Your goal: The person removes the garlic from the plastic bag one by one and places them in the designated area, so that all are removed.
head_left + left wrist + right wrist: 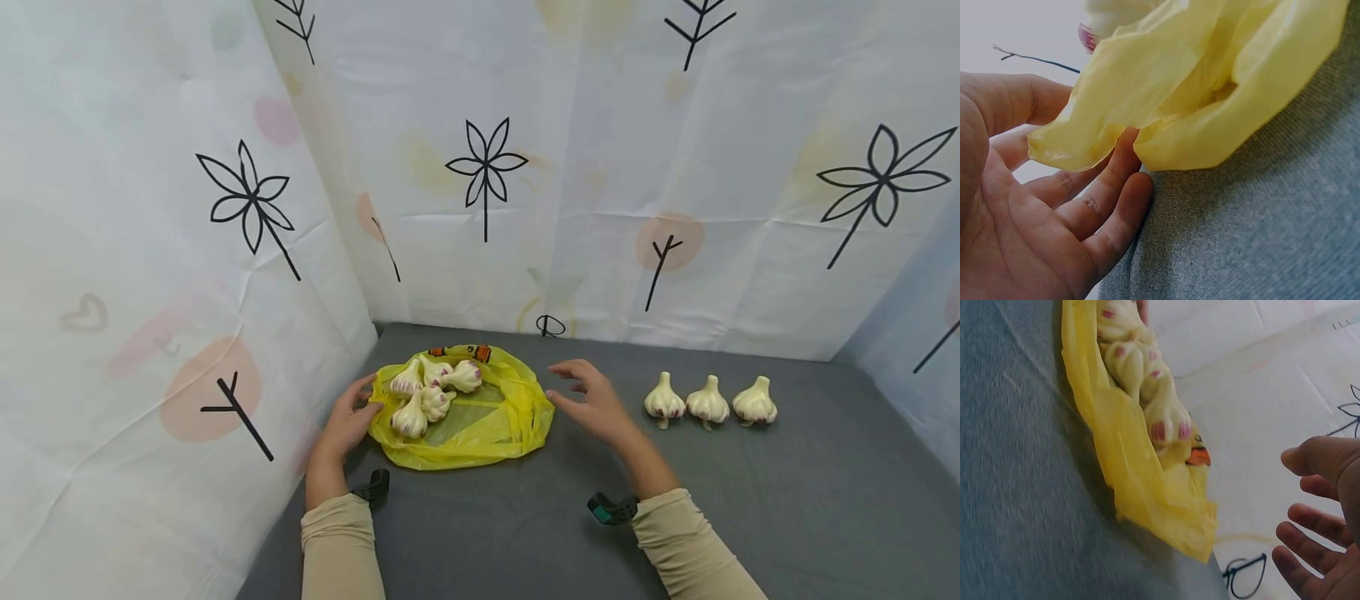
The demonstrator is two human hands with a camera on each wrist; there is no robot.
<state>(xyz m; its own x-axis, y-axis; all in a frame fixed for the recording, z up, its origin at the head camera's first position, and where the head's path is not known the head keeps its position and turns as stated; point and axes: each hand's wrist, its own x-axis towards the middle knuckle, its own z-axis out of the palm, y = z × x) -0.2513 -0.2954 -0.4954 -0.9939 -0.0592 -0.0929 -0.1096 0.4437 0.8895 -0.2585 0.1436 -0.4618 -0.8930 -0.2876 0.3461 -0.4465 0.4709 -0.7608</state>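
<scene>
A yellow plastic bag (pixel 480 450) lies on the grey table with its mouth spread wide, and several garlic bulbs (pixel 409 417) are gathered in its left half. At the bag's left edge is my left hand (pixel 351 423), its loosely bent fingers touching the plastic; part of them is hidden behind the film in the left wrist view. My right hand (pixel 596 406) is beside the bag's right edge, fingers spread and holding nothing. From the right wrist view, a gap shows between this hand (pixel 1329 519) and the bag (pixel 1141 462).
Three more garlic bulbs (pixel 708 402) stand in a row on the table (pixel 817 483), right of my right hand. White patterned cloth walls (pixel 600 167) rise behind the table and along its left side. A dark wrist strap (pixel 611 508) sits on each forearm.
</scene>
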